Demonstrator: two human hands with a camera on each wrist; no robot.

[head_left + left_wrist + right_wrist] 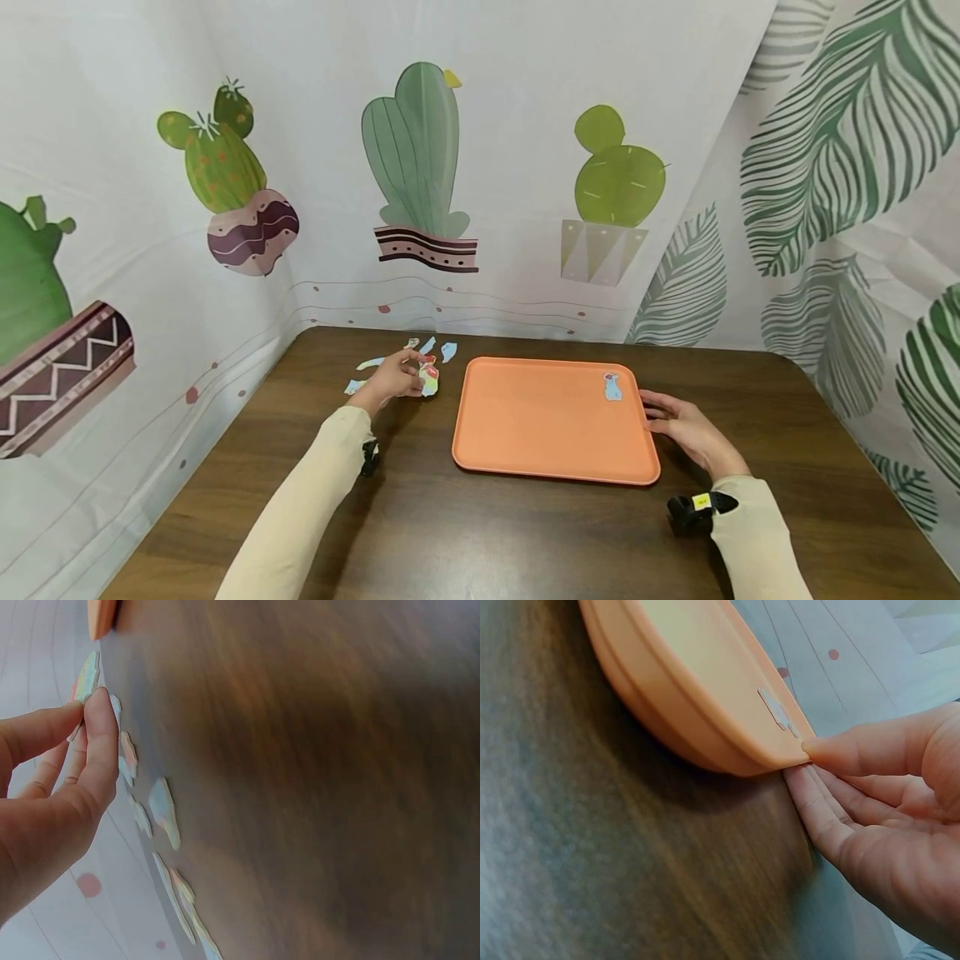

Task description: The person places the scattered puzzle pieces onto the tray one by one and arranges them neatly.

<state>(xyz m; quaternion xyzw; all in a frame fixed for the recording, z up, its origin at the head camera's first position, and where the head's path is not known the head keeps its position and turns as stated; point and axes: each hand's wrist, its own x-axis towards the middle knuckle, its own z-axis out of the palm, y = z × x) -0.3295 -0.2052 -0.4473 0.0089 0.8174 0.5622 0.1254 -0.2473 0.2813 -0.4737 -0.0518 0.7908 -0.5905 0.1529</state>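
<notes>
My left hand (396, 377) is above the far left of the table. In the left wrist view its thumb and fingertips pinch a small flat puzzle piece (88, 679), pale green and yellow with some red. Several more irregular puzzle pieces (163, 811), mostly light blue, lie on the tabletop around that hand. An orange rectangular tray (551, 425) sits right of them. One light blue piece (613, 388) rests in the tray's far right corner. My right hand (885, 810) grips the tray's right rim, thumb on top and fingers underneath.
The dark brown wooden table (480, 533) reaches back to a white cloth backdrop (517, 167) printed with cacti and leaves. A black band with a yellow label (701, 502) is on the right wrist.
</notes>
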